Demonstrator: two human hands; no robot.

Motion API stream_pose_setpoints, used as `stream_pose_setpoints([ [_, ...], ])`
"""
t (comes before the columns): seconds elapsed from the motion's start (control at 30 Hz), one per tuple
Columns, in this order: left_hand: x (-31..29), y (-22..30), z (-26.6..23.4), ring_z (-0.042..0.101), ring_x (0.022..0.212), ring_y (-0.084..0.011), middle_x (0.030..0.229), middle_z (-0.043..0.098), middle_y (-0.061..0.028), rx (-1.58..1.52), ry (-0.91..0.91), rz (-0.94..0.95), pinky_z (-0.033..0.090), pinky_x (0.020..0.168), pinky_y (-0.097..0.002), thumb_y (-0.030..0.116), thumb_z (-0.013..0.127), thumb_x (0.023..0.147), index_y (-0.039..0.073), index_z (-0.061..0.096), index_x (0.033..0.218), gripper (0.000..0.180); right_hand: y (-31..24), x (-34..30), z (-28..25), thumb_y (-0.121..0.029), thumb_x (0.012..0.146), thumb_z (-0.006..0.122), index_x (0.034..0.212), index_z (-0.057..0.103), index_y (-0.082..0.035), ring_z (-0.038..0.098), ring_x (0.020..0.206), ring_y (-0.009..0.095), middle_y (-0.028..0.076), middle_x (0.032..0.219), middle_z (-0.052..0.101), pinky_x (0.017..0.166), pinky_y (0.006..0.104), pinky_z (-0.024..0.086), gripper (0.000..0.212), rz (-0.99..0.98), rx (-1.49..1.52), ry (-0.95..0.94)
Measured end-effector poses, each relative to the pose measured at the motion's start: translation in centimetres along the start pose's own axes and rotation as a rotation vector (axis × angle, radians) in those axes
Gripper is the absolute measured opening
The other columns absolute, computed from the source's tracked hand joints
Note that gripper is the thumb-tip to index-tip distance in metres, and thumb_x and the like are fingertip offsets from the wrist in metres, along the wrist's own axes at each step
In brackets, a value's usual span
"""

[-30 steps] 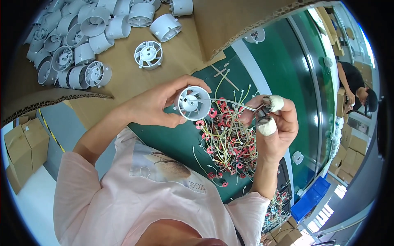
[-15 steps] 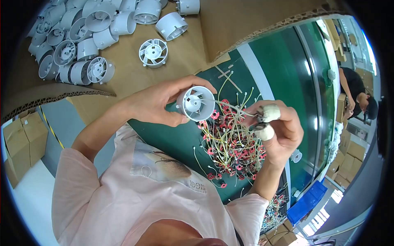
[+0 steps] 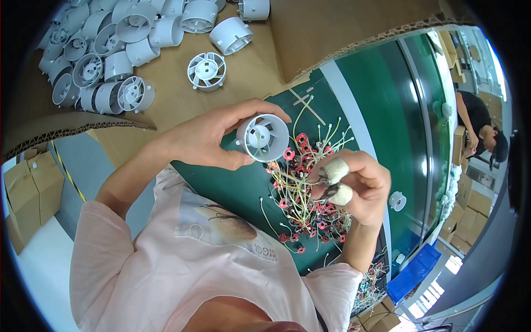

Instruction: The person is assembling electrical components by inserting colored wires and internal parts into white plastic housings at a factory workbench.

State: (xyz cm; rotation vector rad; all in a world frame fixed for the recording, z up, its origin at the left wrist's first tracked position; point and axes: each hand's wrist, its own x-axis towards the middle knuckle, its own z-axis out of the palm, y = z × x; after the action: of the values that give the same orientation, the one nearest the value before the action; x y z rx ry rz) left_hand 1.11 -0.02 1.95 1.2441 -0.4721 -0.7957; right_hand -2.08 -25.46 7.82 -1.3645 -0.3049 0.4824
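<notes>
My left hand (image 3: pixel 213 135) is wrapped round a white plastic fan housing (image 3: pixel 263 137), a short tube with spokes and a hub inside, its open end tilted up toward me. To its right my right hand (image 3: pixel 359 185), with whitish wraps on thumb and forefinger, pinches a small dark part trailing pale wires (image 3: pixel 298 180). The fingertips partly hide that part. Beneath both hands lies a tangled heap of small red round parts with pale wires and white plugs (image 3: pixel 310 207) on the green table (image 3: pixel 213 185).
A large cardboard box (image 3: pixel 243 77) at the far left holds many white fan housings (image 3: pixel 135 25). Right of the heap runs a green conveyor belt (image 3: pixel 381 99) carrying one housing (image 3: pixel 397 201). A blue bin (image 3: pixel 414 274) stands lower right. Another person (image 3: pixel 480 122) works at the far right.
My right hand has moved left and slightly down with the wired part. The wires no longer reach into the housing, and the housing on the belt has come further into view. My left hand barely moved.
</notes>
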Motion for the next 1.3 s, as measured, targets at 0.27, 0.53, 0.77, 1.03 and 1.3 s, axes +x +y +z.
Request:
stream_pose_setpoints([
  [0.27,0.0,0.3,0.0,0.044,0.119,-0.0185,0.128,0.045,-0.0087,0.104,0.033,0.029,0.033,0.103,-0.0333,0.003,0.066,0.067,0.003,0.040,0.129,0.067,2.0,-0.7,1.0,-0.019,0.079,0.069,0.104,0.052,0.004,0.062,0.064,0.018,0.020,0.088,0.062,0.051,0.0247,0.050,0.038,0.130,0.281,0.176],
  [0.53,-0.1,0.8,0.4,0.049,0.110,-0.0232,0.120,0.049,-0.0081,0.430,0.115,0.171,0.041,0.090,-0.0329,0.001,0.064,0.067,0.011,0.047,0.125,0.061,0.1,-1.0,0.1,-0.018,0.082,0.067,0.108,0.053,0.004,0.057,0.061,0.013,0.015,0.091,0.062,0.047,0.0210,0.043,0.036,0.260,0.185,0.301],
  [0.77,0.0,1.0,1.6,0.048,0.109,-0.0279,0.119,0.050,-0.0099,0.747,0.229,0.176,0.040,0.091,-0.0379,0.007,0.070,0.067,0.011,0.048,0.124,0.062,-0.4,0.9,2.4,-0.008,0.084,0.061,0.109,0.053,0.004,0.060,0.071,0.014,0.014,0.098,0.061,0.056,0.0211,0.046,0.029,0.150,-0.011,0.476],
  [1.03,0.2,0.9,2.0,0.050,0.108,-0.0304,0.115,0.054,-0.0113,0.823,0.350,0.213,0.041,0.089,-0.0382,0.006,0.074,0.066,0.008,0.051,0.122,0.061,-0.4,1.2,4.2,0.008,0.081,0.057,0.110,0.052,0.003,0.061,0.082,0.018,0.014,0.103,0.059,0.068,0.0265,0.050,0.029,-0.026,-0.763,0.257],
  [1.3,-0.1,0.7,2.5,0.051,0.107,-0.0277,0.120,0.049,-0.0112,0.696,0.314,0.255,0.045,0.086,-0.0348,0.005,0.074,0.066,0.008,0.050,0.123,0.061,0.6,1.3,4.7,0.012,0.075,0.060,0.103,0.054,0.003,0.060,0.081,0.021,0.016,0.104,0.057,0.066,0.0271,0.050,0.030,-0.066,-0.775,0.210],
])
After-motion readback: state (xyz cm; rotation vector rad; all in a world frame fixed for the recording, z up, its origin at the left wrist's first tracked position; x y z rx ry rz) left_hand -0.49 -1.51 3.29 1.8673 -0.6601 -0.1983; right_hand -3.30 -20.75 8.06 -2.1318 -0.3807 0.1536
